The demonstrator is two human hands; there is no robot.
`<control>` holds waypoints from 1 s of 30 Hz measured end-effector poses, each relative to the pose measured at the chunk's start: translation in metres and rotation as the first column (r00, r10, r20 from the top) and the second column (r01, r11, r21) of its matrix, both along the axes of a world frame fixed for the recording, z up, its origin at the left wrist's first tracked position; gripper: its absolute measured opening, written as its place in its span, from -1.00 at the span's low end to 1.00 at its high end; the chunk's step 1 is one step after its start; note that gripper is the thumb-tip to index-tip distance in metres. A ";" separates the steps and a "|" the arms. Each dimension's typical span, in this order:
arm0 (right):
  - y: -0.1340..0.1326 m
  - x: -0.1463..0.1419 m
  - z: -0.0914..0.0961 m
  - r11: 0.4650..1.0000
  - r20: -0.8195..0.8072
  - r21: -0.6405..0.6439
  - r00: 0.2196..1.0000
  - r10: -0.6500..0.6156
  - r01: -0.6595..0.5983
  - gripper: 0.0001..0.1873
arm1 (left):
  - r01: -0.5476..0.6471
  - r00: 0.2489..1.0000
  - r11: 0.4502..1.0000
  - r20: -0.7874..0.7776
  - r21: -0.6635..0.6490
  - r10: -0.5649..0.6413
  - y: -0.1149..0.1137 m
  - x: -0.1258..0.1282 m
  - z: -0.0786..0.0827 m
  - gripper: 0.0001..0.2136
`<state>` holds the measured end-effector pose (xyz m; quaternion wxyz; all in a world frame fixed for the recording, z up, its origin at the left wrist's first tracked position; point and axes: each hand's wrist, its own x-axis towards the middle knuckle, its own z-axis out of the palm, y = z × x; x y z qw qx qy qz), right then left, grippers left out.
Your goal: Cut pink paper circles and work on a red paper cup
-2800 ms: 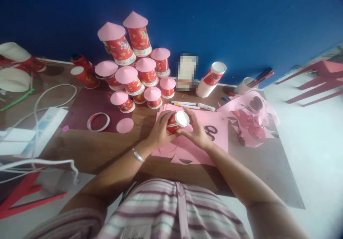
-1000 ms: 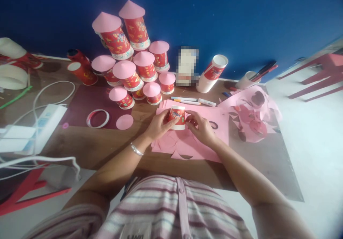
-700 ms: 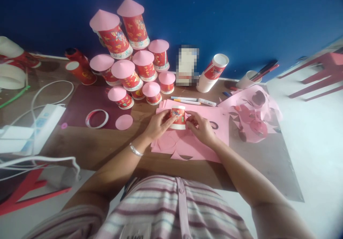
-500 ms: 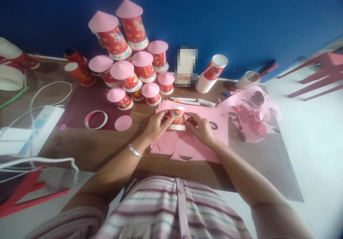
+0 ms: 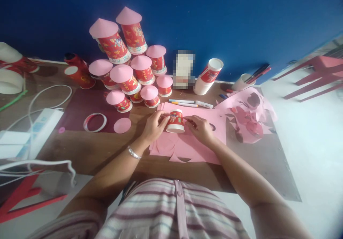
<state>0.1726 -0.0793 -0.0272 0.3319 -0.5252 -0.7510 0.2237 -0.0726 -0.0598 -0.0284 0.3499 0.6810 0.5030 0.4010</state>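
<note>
A small red-wrapped paper cup (image 5: 176, 121) with a white rim and base sits between my hands, above a stack of pink paper sheets (image 5: 198, 147). My left hand (image 5: 156, 125) pinches the cup's left edge between thumb and fingers. From the other side, the curled fingertips of my right hand (image 5: 200, 128) touch its right edge. Coloured patterns and a small green patch show on the red wrap. Just left of the sheets lies a pink paper disc (image 5: 122, 125), beside a roll of tape (image 5: 95, 122).
Several red cups with pink cone roofs (image 5: 125, 78) stand at the back left. Stacked white cups (image 5: 208, 77) are by the blue wall. Markers (image 5: 190, 103) lie behind the sheets; pink scraps (image 5: 248, 119) and a pen cup (image 5: 242, 82) are right. A power strip (image 5: 40, 131) is left.
My left thumb has slid off the front of the cup to its left edge. The cup has tilted slightly and its pattern has shifted. The whole view has moved a little.
</note>
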 end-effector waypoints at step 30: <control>0.065 0.064 0.015 0.942 0.718 0.170 0.619 -0.319 0.288 -0.67 | 0.022 0.998 0.995 0.065 -0.101 -0.015 0.005 0.000 -0.005 -0.82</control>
